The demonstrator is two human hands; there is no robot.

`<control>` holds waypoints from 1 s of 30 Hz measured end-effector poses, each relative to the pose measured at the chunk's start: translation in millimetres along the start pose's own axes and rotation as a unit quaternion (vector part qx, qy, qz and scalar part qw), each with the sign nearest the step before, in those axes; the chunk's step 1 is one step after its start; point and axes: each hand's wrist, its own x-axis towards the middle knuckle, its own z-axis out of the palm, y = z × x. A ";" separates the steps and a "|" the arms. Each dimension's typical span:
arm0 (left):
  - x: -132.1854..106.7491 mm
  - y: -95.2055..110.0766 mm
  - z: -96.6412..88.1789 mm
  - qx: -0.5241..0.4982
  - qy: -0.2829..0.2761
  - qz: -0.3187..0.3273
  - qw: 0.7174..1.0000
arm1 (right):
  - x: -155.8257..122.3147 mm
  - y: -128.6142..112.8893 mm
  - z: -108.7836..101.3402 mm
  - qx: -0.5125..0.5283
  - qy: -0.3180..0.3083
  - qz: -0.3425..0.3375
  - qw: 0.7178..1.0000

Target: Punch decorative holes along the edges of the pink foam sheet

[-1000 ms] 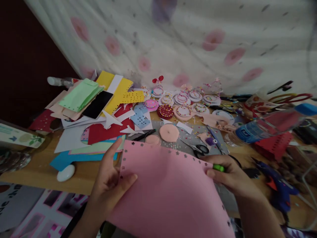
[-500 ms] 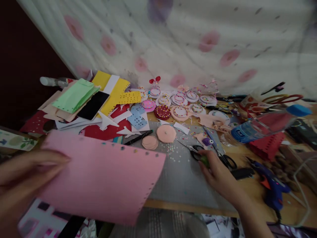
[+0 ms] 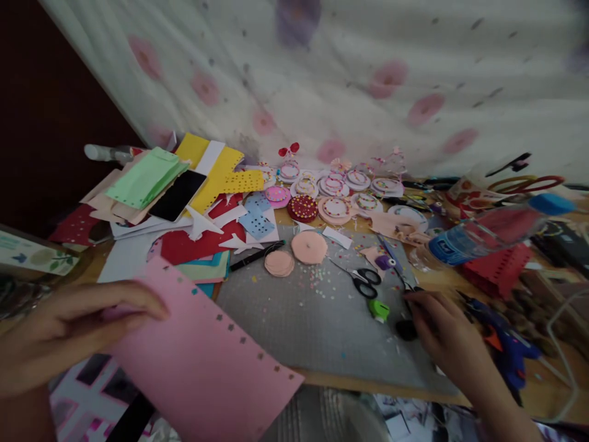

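Note:
My left hand [image 3: 105, 322] pinches a pink foam sheet [image 3: 197, 362] near its upper left corner. Small shaped holes run along the sheet's slanting upper edge, and its lower part hangs past the table edge. On the right of the grey cutting mat [image 3: 294, 331], my right hand [image 3: 442, 325] is closed around a small black object [image 3: 407, 331], mostly hidden by the fingers. A green craft punch [image 3: 379, 310] lies just left of that hand. Black-handled scissors [image 3: 367, 282] rest above the punch. Another pair of scissors [image 3: 404, 276] is partly covered by my fingers.
Peach discs [image 3: 309, 247] and tiny punched bits lie on the mat. Coloured sheets and a phone [image 3: 178, 195] are piled at left. Beaded rings on discs [image 3: 335, 209] line the back. At right stand a tilted-looking bottle [image 3: 451, 245] and a blue glue gun [image 3: 506, 341].
My right hand has let go of the green punch, moved right, and taken the black object, shifting it left. The pink sheet has turned, its right side now lower.

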 end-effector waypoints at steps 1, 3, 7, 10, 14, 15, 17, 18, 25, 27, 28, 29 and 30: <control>5.1 9.7 5.1 0.008 -0.018 0.028 0.999 | -3.1 -6.3 -3.8 0.021 0.016 0.005 1.000; 13.7 25.9 19.6 0.017 -0.043 0.082 0.996 | -7.4 -32.8 -9.7 0.071 0.031 -0.016 0.997; 21.2 48.6 57.3 -0.012 -0.065 0.090 0.994 | 1.6 -117.8 -11.4 0.137 -0.021 -0.107 0.985; 19.7 67.2 73.9 -0.034 -0.103 0.117 0.987 | 24.4 -168.2 -2.7 0.136 -0.045 -0.171 0.975; 18.4 90.6 71.5 -0.049 -0.087 0.140 0.985 | 50.8 -193.8 9.7 0.171 -0.050 -0.166 0.970; 19.0 94.1 69.4 -0.055 -0.083 0.136 0.986 | 53.7 -195.3 11.3 0.193 -0.067 -0.154 0.967; 21.1 97.3 66.0 -0.082 -0.097 0.117 0.985 | 55.0 -195.4 12.5 0.237 -0.107 -0.126 0.957; 22.5 97.2 65.2 -0.100 -0.105 0.105 0.984 | 53.9 -194.6 12.5 0.250 -0.124 -0.113 0.954; 30.4 87.2 71.8 -0.086 -0.113 0.165 0.976 | 45.3 -187.2 12.7 0.220 -0.130 -0.066 0.965; 31.6 85.8 74.1 -0.076 -0.120 0.168 0.975 | 44.6 -185.9 13.8 0.218 -0.126 -0.070 0.965; 32.2 85.4 75.1 -0.068 -0.120 0.165 0.977 | 44.1 -185.4 14.4 0.219 -0.127 -0.072 0.965; 32.7 85.1 76.0 -0.061 -0.117 0.162 0.978 | 43.5 -185.0 15.0 0.220 -0.132 -0.074 0.964; 33.3 84.8 76.8 -0.057 -0.116 0.162 0.978 | 42.9 -184.7 15.4 0.222 -0.136 -0.074 0.963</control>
